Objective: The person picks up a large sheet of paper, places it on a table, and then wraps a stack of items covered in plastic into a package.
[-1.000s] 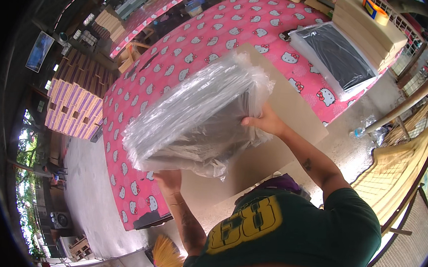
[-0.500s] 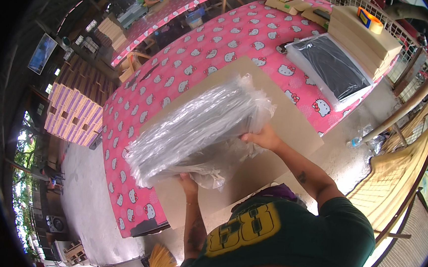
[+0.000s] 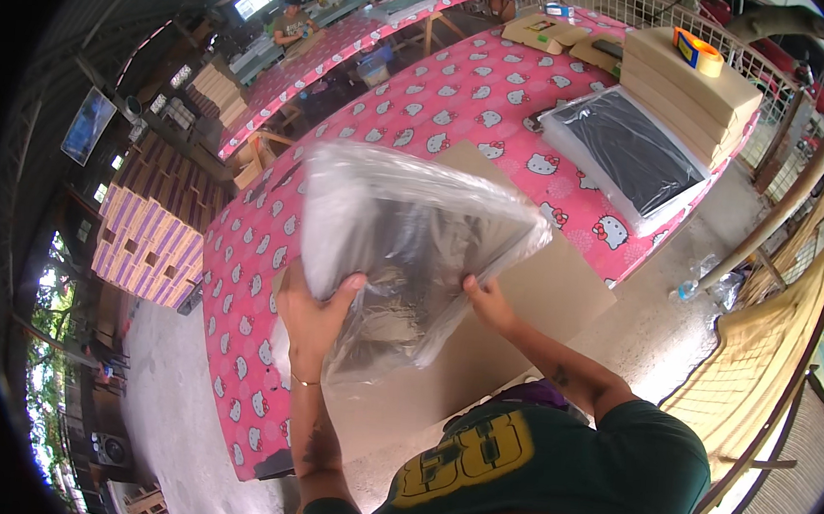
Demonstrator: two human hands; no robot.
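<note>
A thick bundle of clear plastic, like a stack of plastic bags or sleeves (image 3: pixel 403 247), is tilted up in both my hands. My left hand (image 3: pixel 315 315) is closed on its near left edge, thumb on the side facing me. My right hand (image 3: pixel 491 305) pinches the near right edge. Most of the fingers are hidden behind the plastic. Below the bundle lies a flat brown cardboard sheet (image 3: pixel 563 287), partly covered by it, on a table with a pink cartoon-print cover (image 3: pixel 383 121).
Dark panels in clear wrap (image 3: pixel 630 143) lie at the table's right, beside stacked brown boxes (image 3: pixel 677 85) topped by an orange tape roll (image 3: pixel 699 53). Stacked cartons (image 3: pixel 149 253) stand on the floor at left. Another person (image 3: pixel 292 27) is at a far table.
The bundle, lying slanted before, is now raised and tilted, its lower face turned toward me. My left hand has moved up and left; my right has shifted slightly nearer me.
</note>
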